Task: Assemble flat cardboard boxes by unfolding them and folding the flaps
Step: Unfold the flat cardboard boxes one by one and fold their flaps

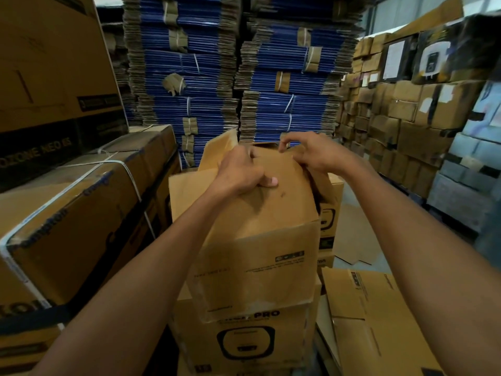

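A brown cardboard box point(254, 264) stands unfolded in front of me, tilted on top of other boxes. Its near top flap point(273, 196) is folded over the opening. My left hand point(241, 172) grips that flap's left edge, thumb on top. My right hand point(314, 153) pinches the far edge of the flap at the box's back right corner. Another flap point(219, 147) stands up behind my left hand.
A printed box point(244, 340) supports the one I hold. Flat cardboard sheets point(366, 308) lie on the floor at right. Strapped cartons point(81, 202) stand at left. Tall stacks of bundled flat blue boxes point(233, 63) rise behind, and brown boxes point(401, 109) fill the right wall.
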`<state>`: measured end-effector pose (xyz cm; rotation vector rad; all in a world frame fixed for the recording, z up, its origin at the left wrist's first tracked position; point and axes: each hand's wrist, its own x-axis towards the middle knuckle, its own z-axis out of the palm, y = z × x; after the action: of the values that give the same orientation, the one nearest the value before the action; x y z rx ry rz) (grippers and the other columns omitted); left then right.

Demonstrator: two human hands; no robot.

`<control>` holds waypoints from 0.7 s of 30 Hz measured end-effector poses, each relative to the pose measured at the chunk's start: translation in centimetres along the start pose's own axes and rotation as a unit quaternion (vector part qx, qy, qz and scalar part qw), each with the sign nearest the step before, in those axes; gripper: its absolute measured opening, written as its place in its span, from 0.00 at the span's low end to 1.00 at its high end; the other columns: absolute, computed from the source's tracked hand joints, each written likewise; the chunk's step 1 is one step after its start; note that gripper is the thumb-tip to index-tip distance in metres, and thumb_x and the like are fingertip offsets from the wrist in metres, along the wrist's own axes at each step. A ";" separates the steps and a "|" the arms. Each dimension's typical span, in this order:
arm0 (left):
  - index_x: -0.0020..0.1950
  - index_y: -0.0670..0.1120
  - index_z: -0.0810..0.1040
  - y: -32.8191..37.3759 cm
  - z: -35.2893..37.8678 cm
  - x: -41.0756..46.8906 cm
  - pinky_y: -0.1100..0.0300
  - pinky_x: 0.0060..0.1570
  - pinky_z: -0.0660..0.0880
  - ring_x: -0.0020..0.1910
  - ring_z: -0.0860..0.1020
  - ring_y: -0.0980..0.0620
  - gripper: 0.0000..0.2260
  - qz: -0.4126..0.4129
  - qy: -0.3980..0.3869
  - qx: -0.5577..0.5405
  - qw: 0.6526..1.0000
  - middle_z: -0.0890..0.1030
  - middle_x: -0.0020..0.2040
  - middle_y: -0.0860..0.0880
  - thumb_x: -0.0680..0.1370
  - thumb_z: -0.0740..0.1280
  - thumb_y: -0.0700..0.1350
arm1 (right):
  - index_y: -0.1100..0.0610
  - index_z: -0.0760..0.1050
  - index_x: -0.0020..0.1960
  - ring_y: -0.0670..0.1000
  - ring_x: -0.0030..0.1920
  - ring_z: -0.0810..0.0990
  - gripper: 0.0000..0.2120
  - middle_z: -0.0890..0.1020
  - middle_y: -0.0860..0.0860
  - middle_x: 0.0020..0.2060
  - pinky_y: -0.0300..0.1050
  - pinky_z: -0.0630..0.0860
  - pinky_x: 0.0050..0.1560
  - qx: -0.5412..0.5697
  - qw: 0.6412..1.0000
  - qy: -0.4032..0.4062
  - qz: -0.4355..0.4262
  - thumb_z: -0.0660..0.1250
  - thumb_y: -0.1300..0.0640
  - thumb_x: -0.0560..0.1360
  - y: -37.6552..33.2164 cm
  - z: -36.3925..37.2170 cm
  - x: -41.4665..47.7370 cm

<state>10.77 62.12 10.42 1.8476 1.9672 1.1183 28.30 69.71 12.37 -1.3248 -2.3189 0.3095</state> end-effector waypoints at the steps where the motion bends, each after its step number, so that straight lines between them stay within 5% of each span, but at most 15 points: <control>1: 0.48 0.50 0.77 0.6 -0.1 -0.5 0.51 0.59 0.70 0.47 0.73 0.54 0.20 0.033 0.032 0.021 0.999 0.74 0.42 0.57 0.65 0.83 0.50 | 0.44 0.77 0.58 0.50 0.50 0.76 0.16 0.74 0.48 0.58 0.47 0.71 0.43 0.031 1.000 -0.003 -0.003 0.60 0.63 0.82 0.0 0.0 -0.1; 4: 0.52 0.51 0.76 1.0 -0.1 -1.6 0.54 0.54 0.65 0.48 0.71 0.55 0.22 0.120 0.100 0.082 0.984 0.74 0.43 0.57 0.66 0.82 0.54 | 0.49 0.81 0.56 0.54 0.47 0.81 0.13 0.80 0.52 0.50 0.50 0.79 0.41 0.261 0.963 -0.040 0.049 0.58 0.58 0.85 0.6 0.6 -0.9; 6: 0.56 0.50 0.78 0.1 -0.2 -2.4 0.54 0.52 0.71 0.48 0.73 0.53 0.26 0.162 0.101 0.133 0.973 0.78 0.48 0.53 0.65 0.81 0.60 | 0.47 0.83 0.48 0.55 0.44 0.82 0.16 0.83 0.53 0.42 0.53 0.80 0.43 0.329 0.934 -0.098 0.094 0.58 0.47 0.85 1.3 1.7 -1.8; 8: 0.59 0.48 0.79 -0.5 -0.5 -3.0 0.56 0.47 0.71 0.48 0.74 0.52 0.30 0.192 0.089 0.183 0.960 0.81 0.52 0.51 0.65 0.80 0.64 | 0.50 0.82 0.51 0.55 0.44 0.83 0.20 0.84 0.54 0.42 0.54 0.80 0.48 0.380 0.907 -0.136 0.120 0.57 0.39 0.83 2.3 2.8 -2.3; 13: 0.51 0.44 0.80 1.7 -1.4 -6.5 0.55 0.37 0.70 0.40 0.81 0.46 0.26 0.354 0.176 0.247 0.885 0.83 0.46 0.47 0.65 0.81 0.60 | 0.58 0.81 0.51 0.55 0.38 0.78 0.29 0.78 0.56 0.37 0.49 0.77 0.43 0.536 0.814 -0.217 0.051 0.59 0.32 0.78 2.9 1.6 -4.3; 16: 0.59 0.45 0.79 3.3 -1.3 -9.2 0.56 0.38 0.68 0.43 0.79 0.48 0.21 0.311 0.104 0.343 0.880 0.82 0.52 0.47 0.77 0.71 0.61 | 0.61 0.80 0.49 0.52 0.38 0.81 0.17 0.82 0.55 0.38 0.43 0.79 0.37 0.442 0.857 -0.264 0.034 0.67 0.46 0.77 2.6 0.4 -5.7; 18: 0.60 0.47 0.78 3.4 -1.3 -10.5 0.57 0.39 0.67 0.42 0.74 0.51 0.21 0.251 0.032 0.372 0.893 0.79 0.48 0.50 0.80 0.65 0.63 | 0.60 0.83 0.49 0.52 0.40 0.81 0.06 0.83 0.58 0.42 0.40 0.79 0.37 0.331 0.893 -0.305 0.006 0.68 0.60 0.79 2.5 1.0 -6.0; 21: 0.60 0.49 0.79 3.1 -2.6 -12.1 0.61 0.37 0.71 0.42 0.77 0.55 0.24 0.213 -0.153 0.317 0.912 0.78 0.44 0.53 0.78 0.63 0.67 | 0.53 0.78 0.67 0.51 0.56 0.81 0.18 0.82 0.52 0.60 0.45 0.79 0.53 0.167 0.929 -0.330 -0.031 0.71 0.50 0.79 2.5 2.8 -6.3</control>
<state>13.78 49.75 10.23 2.6742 1.9180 0.2060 31.62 65.65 7.17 -1.0757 -2.6465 1.2318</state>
